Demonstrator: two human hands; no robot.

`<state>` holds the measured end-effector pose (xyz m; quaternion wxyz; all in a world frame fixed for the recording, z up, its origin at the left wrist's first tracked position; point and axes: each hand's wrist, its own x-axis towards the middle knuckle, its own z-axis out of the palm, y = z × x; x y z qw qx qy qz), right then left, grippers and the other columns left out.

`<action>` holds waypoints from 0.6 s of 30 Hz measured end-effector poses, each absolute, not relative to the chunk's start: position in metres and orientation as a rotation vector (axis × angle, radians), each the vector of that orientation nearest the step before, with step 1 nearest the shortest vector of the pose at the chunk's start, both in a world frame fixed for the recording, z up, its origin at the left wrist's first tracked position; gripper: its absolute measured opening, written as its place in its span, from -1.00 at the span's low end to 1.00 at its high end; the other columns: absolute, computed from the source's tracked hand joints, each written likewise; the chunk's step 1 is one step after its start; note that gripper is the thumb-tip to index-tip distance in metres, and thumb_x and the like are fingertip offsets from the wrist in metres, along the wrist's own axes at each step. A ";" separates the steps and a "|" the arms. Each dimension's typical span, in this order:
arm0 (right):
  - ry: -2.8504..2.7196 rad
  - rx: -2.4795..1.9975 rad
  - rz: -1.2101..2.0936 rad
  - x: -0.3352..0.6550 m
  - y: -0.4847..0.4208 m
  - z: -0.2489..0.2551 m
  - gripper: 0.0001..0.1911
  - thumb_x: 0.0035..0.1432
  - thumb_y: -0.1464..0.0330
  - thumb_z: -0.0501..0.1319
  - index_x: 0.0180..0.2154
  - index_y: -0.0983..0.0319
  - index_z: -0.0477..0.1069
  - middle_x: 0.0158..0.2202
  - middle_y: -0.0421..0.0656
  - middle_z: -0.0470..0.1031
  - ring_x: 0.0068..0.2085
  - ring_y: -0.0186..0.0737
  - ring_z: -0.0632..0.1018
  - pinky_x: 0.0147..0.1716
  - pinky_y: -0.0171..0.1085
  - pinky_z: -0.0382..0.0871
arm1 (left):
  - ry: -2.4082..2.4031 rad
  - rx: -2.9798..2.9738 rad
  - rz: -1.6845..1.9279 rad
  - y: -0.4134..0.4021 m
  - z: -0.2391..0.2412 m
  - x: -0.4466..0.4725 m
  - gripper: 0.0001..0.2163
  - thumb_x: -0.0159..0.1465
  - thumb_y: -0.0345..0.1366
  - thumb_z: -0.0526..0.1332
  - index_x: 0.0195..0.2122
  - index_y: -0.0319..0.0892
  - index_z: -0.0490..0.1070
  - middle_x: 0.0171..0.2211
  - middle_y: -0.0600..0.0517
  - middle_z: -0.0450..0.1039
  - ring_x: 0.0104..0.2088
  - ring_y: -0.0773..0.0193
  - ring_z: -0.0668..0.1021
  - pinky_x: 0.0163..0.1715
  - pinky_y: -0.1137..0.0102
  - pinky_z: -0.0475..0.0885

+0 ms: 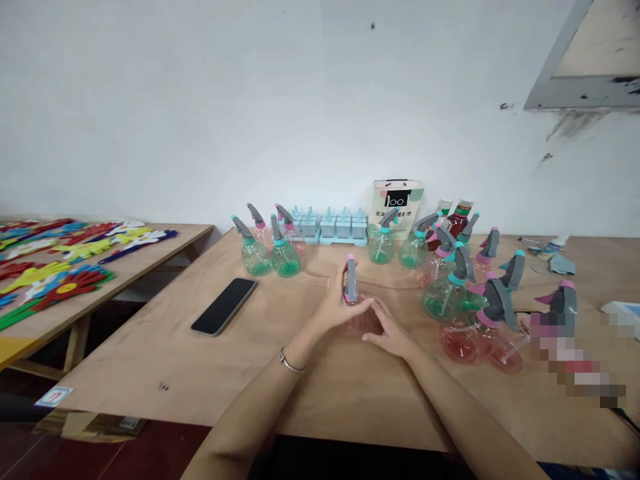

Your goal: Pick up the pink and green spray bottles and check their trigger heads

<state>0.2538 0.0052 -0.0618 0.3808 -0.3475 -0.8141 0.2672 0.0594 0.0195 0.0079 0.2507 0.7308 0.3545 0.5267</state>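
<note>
Pink spray bottle (351, 287) between left hand (343, 301) and right hand (391, 331), centre of frame

Pale wall (280, 100) across upper half; wooden table (165, 360) across most of lower half, with side table (95, 303) at left edge, covered in bright hand-shaped pieces (67, 290) in red, yellow, blue, white

Both bare forearms in from bottom edge, hands meeting mid-frame. Left: wrapped round bottle's neck, fingers up behind grey sprayer head, thumb across front, below pink collar; cannot tell how firm. Right: thumb and forefinger spread wide in an arc, facing bottle's lower right side; index fingertip at or against left thumb tip; cannot tell if touching bottle

Crowd of green and pink spray bottles (447, 300) right of centre, grey heads tilted various ways, overlapping; smaller group of four (285, 257) left of centre, green pair in front, pink pair behind

Black phone (224, 307) flat, left of centre; printed paper bag (413, 233) upright against wall, two green bottles (383, 252) nearby in front; light-blue moulds (343, 228) in a row left of bag

Dark red bottles (459, 219) just right of bag, partly hidden; metal bracelet (290, 363) on left wrist
</note>
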 end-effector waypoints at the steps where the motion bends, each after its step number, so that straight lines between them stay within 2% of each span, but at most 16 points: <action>1: -2.073 -0.872 0.653 0.254 0.007 -0.062 -0.25 0.17 -0.02 0.22 0.31 0.03 0.11 0.29 -0.02 0.20 0.31 0.05 0.27 0.29 0.07 0.15 | 0.976 1.941 1.452 0.019 0.008 0.058 -0.21 0.08 -0.11 0.42 0.30 -0.05 0.10 0.18 -0.20 0.31 0.10 0.01 0.45 0.12 0.07 0.35; 3: -1.973 -0.936 0.541 0.252 0.016 -0.062 -0.43 0.26 0.03 0.13 0.24 0.05 0.21 0.24 -0.02 0.27 0.28 0.02 0.32 0.29 0.06 0.16 | 0.976 1.868 1.455 0.020 0.007 0.053 -0.31 0.12 -0.15 0.38 0.25 -0.05 0.16 0.14 -0.17 0.35 -0.07 0.13 0.53 0.01 0.14 0.43; 5: -1.786 -1.069 0.391 0.250 0.035 -0.064 -0.48 0.28 0.06 0.10 0.20 0.10 0.23 0.18 0.00 0.31 0.25 0.01 0.34 0.29 0.07 0.14 | 0.939 1.821 1.453 0.021 0.006 0.048 -0.39 0.14 -0.18 0.35 0.21 -0.07 0.21 0.14 -0.16 0.36 -0.14 0.20 0.55 -0.03 0.17 0.45; 9: -1.468 -1.272 0.194 0.247 0.095 -0.069 -0.28 0.16 0.01 0.16 0.22 0.26 0.10 0.17 0.13 0.25 0.24 0.09 0.29 0.26 0.13 0.15 | 0.818 1.770 1.362 0.024 0.007 0.038 -0.43 0.12 -0.20 0.35 0.16 -0.09 0.29 0.08 -0.14 0.42 0.02 0.12 0.50 0.07 0.18 0.38; 14: -1.299 -1.423 0.169 0.244 0.165 -0.068 -0.03 0.06 -0.02 0.23 0.26 0.44 -0.09 0.23 0.35 0.09 0.31 0.26 0.14 0.26 0.20 0.05 | 0.699 1.695 1.141 0.029 0.006 0.027 -0.45 0.08 -0.16 0.39 0.11 -0.11 0.35 -0.11 -0.10 0.52 -0.11 0.15 0.55 -0.04 0.23 0.43; 18: -1.240 -1.481 0.176 0.240 0.191 -0.064 0.09 0.00 0.00 0.30 0.27 0.54 -0.16 0.27 0.47 0.03 0.33 0.34 0.11 0.25 0.19 0.03 | 0.641 1.597 1.099 0.031 0.002 0.020 -0.47 0.07 -0.08 0.41 0.03 -0.14 0.40 -0.14 -0.11 0.53 -0.17 0.14 0.58 -0.10 0.24 0.44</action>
